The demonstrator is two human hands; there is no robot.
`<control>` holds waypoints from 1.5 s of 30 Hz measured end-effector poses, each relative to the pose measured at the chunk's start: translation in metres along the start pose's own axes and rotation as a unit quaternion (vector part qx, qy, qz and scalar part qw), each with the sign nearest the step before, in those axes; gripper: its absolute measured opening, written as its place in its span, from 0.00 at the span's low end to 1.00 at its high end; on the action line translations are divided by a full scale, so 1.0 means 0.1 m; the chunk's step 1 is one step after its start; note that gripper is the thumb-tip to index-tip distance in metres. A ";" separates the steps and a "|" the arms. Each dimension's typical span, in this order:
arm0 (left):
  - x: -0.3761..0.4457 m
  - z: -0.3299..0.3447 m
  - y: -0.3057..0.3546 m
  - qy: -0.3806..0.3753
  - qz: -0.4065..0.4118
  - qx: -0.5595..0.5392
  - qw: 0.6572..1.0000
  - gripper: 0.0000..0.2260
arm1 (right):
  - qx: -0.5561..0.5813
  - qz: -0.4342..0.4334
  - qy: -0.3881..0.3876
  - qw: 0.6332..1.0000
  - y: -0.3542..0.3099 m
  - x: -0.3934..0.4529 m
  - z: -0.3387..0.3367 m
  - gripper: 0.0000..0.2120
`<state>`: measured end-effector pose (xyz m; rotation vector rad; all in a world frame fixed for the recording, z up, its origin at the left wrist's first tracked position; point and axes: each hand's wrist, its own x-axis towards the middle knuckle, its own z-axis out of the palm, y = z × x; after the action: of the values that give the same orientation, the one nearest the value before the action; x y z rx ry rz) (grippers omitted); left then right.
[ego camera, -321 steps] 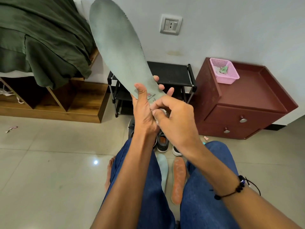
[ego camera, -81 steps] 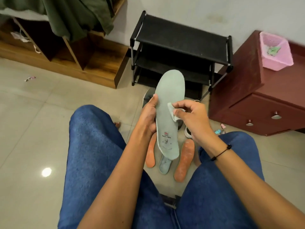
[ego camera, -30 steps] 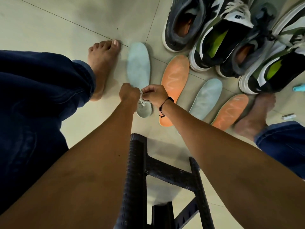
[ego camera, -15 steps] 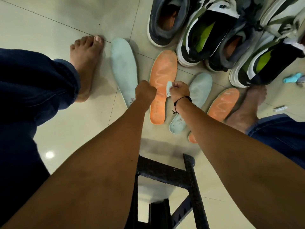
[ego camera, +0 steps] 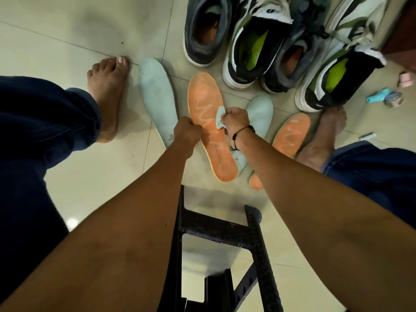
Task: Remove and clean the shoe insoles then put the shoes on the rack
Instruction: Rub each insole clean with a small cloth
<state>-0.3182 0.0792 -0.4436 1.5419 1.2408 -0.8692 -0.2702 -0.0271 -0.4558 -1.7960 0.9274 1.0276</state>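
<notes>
A glossy beige tiled floor [ego camera: 67,41] carries four sneakers [ego camera: 252,46]; two contain lime-green liners. The left hand [ego camera: 187,131] is curled at the edge of the long orange foam insole [ego camera: 209,122]; its grip cannot be told. The right hand [ego camera: 235,119] pinches a pale blue cloth [ego camera: 219,115] above that insole.

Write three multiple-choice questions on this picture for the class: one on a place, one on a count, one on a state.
1. Where does the large orange insole lie?
A. on the floor
B. inside a shoe
C. on the stool

2. How many insoles lie on the floor?
A. two
B. four
C. six

3. What does the right hand hold?
A. nothing
B. a shoe
C. a small cloth

Answers: 1 A, it lies flat on the tiles; 2 B, two orange and two pale blue; 3 C, the fingers pinch the cloth over the insole.
</notes>
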 end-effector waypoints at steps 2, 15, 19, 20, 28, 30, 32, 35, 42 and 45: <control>-0.17 -0.04 0.06 0.001 0.010 -0.004 1.000 0.11 | -0.011 -0.019 -0.003 1.000 -0.06 -0.18 -0.08 0.11; -1.86 -0.44 0.50 0.004 0.190 -0.138 0.972 0.09 | 0.098 -0.194 0.034 0.976 -0.49 -1.76 -0.81 0.16; -2.44 -0.52 0.57 -0.006 0.259 -0.195 0.946 0.10 | 0.121 -0.269 0.051 0.954 -0.64 -2.32 -1.07 0.16; -2.63 -0.56 0.58 -0.014 0.276 -0.205 0.939 0.10 | 0.121 -0.291 0.060 0.947 -0.66 -2.52 -1.14 0.16; -3.84 -0.96 0.79 -0.161 0.397 -0.348 0.834 0.04 | 0.092 -0.468 0.101 0.873 -0.93 -3.92 -1.62 0.13; -4.18 -1.08 0.83 -0.208 0.416 -0.408 0.786 0.05 | 0.089 -0.513 0.077 0.851 -0.89 -4.28 -1.69 0.13; -4.47 -1.19 0.85 -0.254 0.431 -0.436 0.748 0.15 | 0.102 -0.542 0.044 0.833 -0.83 -4.57 -1.71 0.13; -4.83 -1.33 0.87 -0.364 0.466 -0.422 0.687 0.29 | 0.137 -0.568 0.001 0.812 -0.74 -4.97 -1.75 0.13; -5.37 -1.34 0.98 -0.532 0.507 -0.365 0.571 0.39 | 0.136 -0.657 0.069 0.738 -0.66 -5.63 -2.02 0.11; -5.60 -1.30 1.10 -0.554 0.512 -0.357 0.550 0.41 | 0.069 -0.673 0.187 0.713 -0.70 -5.80 -2.14 0.09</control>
<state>-0.3473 0.0284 0.1390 0.4901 -0.3615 -0.2491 -0.3748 -0.0895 0.1545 -1.9065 -0.2627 -0.3580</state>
